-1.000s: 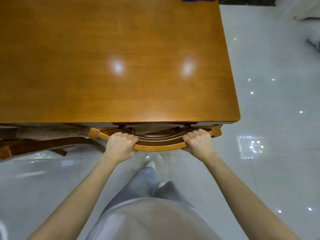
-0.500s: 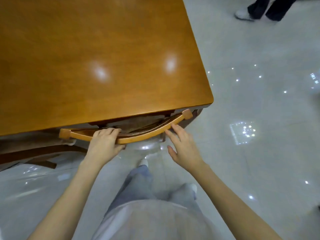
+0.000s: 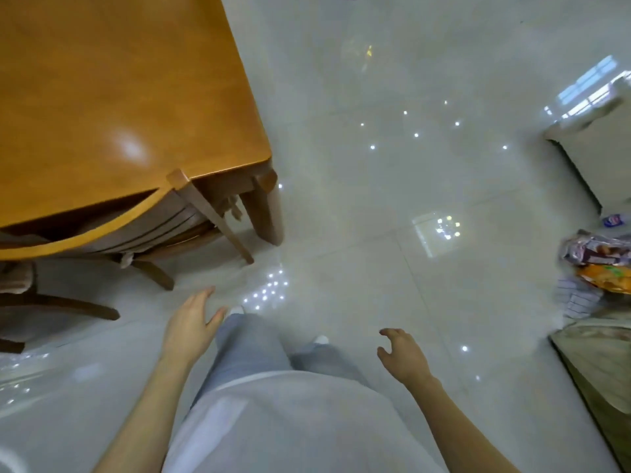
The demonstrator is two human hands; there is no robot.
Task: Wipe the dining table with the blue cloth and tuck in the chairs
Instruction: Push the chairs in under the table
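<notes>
Hanging free over the pale tiled floor, both hands are empty: the left hand is flat with fingers spread, near the dining table but touching nothing, and the right hand is loosely curled, well apart from the table. A wooden chair sits pushed under the table's near edge by the corner leg, its curved top rail just below the tabletop. Snack packets lie far to the table's right; no blue cloth is visible.
</notes>
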